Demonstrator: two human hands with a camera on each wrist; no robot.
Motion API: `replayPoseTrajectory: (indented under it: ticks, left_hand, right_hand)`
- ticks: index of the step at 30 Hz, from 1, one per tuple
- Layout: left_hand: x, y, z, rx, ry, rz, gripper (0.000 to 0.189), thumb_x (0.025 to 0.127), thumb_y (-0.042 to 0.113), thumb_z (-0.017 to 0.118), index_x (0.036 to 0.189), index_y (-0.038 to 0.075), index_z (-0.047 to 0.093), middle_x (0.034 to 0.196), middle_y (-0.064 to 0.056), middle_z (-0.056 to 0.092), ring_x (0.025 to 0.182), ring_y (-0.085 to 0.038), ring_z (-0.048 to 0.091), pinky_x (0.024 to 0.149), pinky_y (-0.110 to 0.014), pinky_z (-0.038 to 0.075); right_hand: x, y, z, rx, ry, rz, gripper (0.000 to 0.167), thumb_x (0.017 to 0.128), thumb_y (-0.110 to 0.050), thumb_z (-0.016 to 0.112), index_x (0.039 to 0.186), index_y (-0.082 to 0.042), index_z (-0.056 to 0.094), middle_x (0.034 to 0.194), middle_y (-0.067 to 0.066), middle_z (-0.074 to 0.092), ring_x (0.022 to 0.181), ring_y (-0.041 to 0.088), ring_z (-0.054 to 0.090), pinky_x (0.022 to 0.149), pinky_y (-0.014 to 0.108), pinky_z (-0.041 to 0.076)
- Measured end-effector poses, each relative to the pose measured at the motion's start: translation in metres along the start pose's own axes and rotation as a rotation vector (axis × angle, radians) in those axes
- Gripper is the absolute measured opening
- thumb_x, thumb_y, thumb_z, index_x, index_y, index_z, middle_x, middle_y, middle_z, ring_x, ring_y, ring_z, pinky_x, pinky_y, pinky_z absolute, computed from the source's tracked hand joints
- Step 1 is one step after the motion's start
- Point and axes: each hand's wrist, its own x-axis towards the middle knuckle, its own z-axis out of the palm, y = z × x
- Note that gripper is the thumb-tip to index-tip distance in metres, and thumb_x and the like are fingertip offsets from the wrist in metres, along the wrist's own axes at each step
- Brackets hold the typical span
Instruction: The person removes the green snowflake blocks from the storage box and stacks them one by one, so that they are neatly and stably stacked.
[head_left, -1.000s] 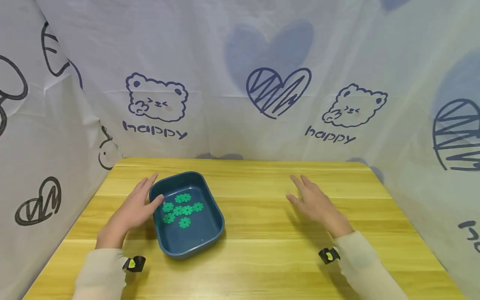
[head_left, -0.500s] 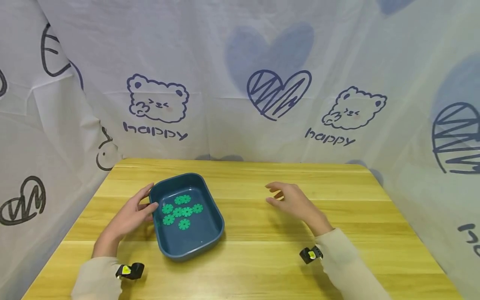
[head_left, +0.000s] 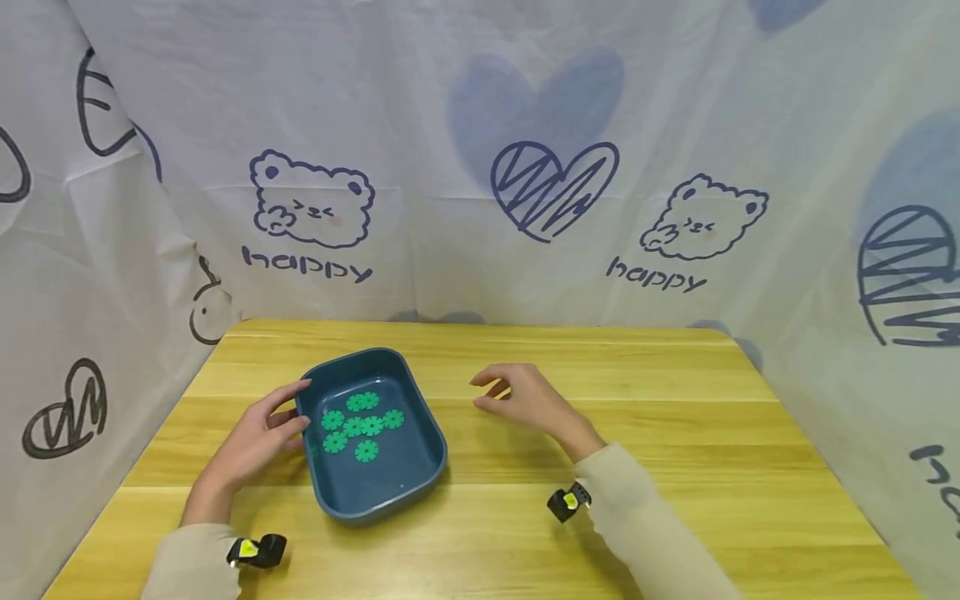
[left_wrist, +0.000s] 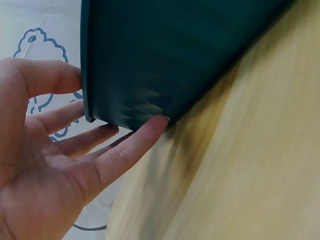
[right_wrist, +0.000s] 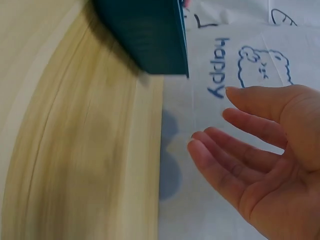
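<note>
A dark blue rectangular bin (head_left: 378,487) with rounded corners stands on the table, left of the middle. Several green notched plastic discs (head_left: 367,452) lie flat on its floor, some overlapping. My left hand (head_left: 251,442) is at the bin's left side, thumb and index fingertip at the rim. In the left wrist view the other fingers reach along the outer wall (left_wrist: 150,60), the lowest fingertip against it. To the right of the bin, my right hand (head_left: 528,398) hovers over the table with fingers loosely bent and nothing in them.
The yellow wood-grain table (head_left: 675,500) has its far edge against a white cloth backdrop (head_left: 442,258) with bear and heart drawings. More of this cloth hangs at the left and right sides. A small black camera (head_left: 257,550) is strapped to the left wrist, another (head_left: 568,502) to the right.
My right hand has moved left toward the bin, its fingers bending a little. My left hand has drawn back slightly from above the bin's edge to its outer side. The bin stays put.
</note>
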Motion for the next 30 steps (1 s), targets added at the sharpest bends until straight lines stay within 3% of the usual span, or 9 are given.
replayPoseTrajectory:
  ticks: [6, 13, 15, 19, 22, 25, 30]
  left_hand:
    - [-0.002, 0.0, 0.001, -0.038, 0.008, -0.008, 0.061, 0.107, 0.013, 0.055, 0.161, 0.005, 0.03, 0.163, -0.032, 0.03, 0.142, -0.049, 0.046, 0.092, -0.036, 0.062]
    - [-0.002, 0.001, 0.002, -0.058, 0.049, -0.002, 0.061, 0.105, 0.012, 0.058, 0.16, 0.004, 0.032, 0.163, -0.03, 0.032, 0.143, -0.047, 0.045, 0.089, -0.025, 0.062]
    - [-0.002, 0.002, 0.002, -0.053, 0.064, -0.001, 0.062, 0.104, 0.012, 0.059, 0.159, 0.003, 0.033, 0.163, -0.029, 0.033, 0.141, -0.04, 0.049, 0.088, -0.021, 0.061]
    - [-0.003, -0.001, 0.002, -0.05, 0.079, 0.017, 0.062, 0.103, 0.014, 0.062, 0.158, 0.003, 0.036, 0.162, -0.028, 0.035, 0.13, -0.01, 0.057, 0.087, -0.018, 0.06]
    - [-0.003, -0.005, 0.002, -0.059, 0.079, 0.029, 0.063, 0.103, 0.015, 0.063, 0.158, 0.003, 0.036, 0.162, -0.028, 0.035, 0.119, 0.009, 0.055, 0.087, -0.018, 0.06]
    - [-0.003, -0.008, 0.001, -0.063, 0.078, 0.036, 0.064, 0.103, 0.017, 0.064, 0.159, 0.003, 0.036, 0.162, -0.028, 0.035, 0.114, 0.016, 0.053, 0.087, -0.018, 0.06]
    - [-0.002, -0.012, 0.001, -0.064, 0.08, 0.043, 0.064, 0.102, 0.016, 0.064, 0.158, 0.002, 0.036, 0.162, -0.028, 0.035, 0.113, 0.017, 0.054, 0.086, -0.018, 0.06]
  right_hand:
    - [0.017, -0.017, 0.016, 0.064, -0.041, -0.033, 0.028, 0.096, -0.014, 0.073, 0.122, -0.004, 0.073, 0.124, 0.014, 0.074, 0.1, 0.025, 0.075, 0.086, 0.026, 0.063]
    - [0.036, -0.036, 0.036, 0.121, -0.085, -0.062, 0.028, 0.094, -0.012, 0.075, 0.119, 0.0, 0.074, 0.118, 0.016, 0.076, 0.097, 0.025, 0.075, 0.082, 0.02, 0.061]
    - [0.04, -0.041, 0.042, 0.128, -0.106, -0.068, 0.027, 0.093, -0.012, 0.076, 0.118, 0.0, 0.074, 0.117, 0.017, 0.076, 0.096, 0.023, 0.074, 0.082, 0.018, 0.06]
    - [0.045, -0.051, 0.057, 0.114, -0.142, -0.078, 0.026, 0.093, -0.011, 0.077, 0.117, -0.002, 0.074, 0.116, 0.017, 0.076, 0.09, 0.015, 0.073, 0.079, 0.013, 0.058]
    - [0.048, -0.057, 0.068, 0.091, -0.176, -0.071, 0.028, 0.093, -0.012, 0.077, 0.119, -0.002, 0.074, 0.116, 0.015, 0.076, 0.086, 0.008, 0.071, 0.076, 0.01, 0.055]
    - [0.052, -0.063, 0.078, 0.062, -0.208, -0.078, 0.029, 0.093, -0.012, 0.077, 0.12, -0.002, 0.074, 0.117, 0.013, 0.076, 0.086, 0.007, 0.071, 0.075, 0.009, 0.055]
    - [0.061, -0.067, 0.095, -0.022, -0.227, -0.105, 0.027, 0.092, -0.013, 0.078, 0.118, -0.005, 0.076, 0.117, 0.008, 0.078, 0.089, 0.005, 0.074, 0.075, 0.008, 0.054]
